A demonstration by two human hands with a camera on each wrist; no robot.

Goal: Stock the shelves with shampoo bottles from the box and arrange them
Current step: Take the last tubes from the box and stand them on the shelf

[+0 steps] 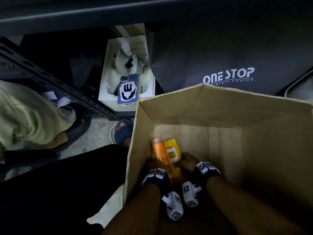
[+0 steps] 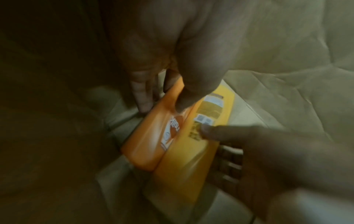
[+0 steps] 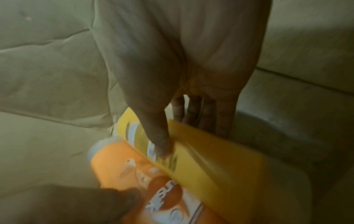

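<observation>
At the bottom of an open cardboard box (image 1: 220, 112) two shampoo bottles lie side by side. The orange bottle (image 1: 159, 150) (image 2: 149, 136) (image 3: 114, 160) is on the left. My left hand (image 1: 155, 164) (image 2: 162, 103) grips it, thumb on its front and fingers down its far side. The yellow bottle (image 1: 172, 153) (image 2: 191, 159) (image 3: 210, 163) lies against it on the right. My right hand (image 1: 187, 161) (image 3: 182, 134) holds it, thumb pressed on its label and fingers curled behind its edge. Both wrist views are blurred.
The box walls stand high around both forearms. A phone (image 1: 128, 89) lies on a white carton beyond the box. A black "ONE STOP" bag (image 1: 228, 75) sits behind it. A dark perforated shelf rail (image 1: 42, 77) and another person's sandalled foot (image 1: 122, 131) are at the left.
</observation>
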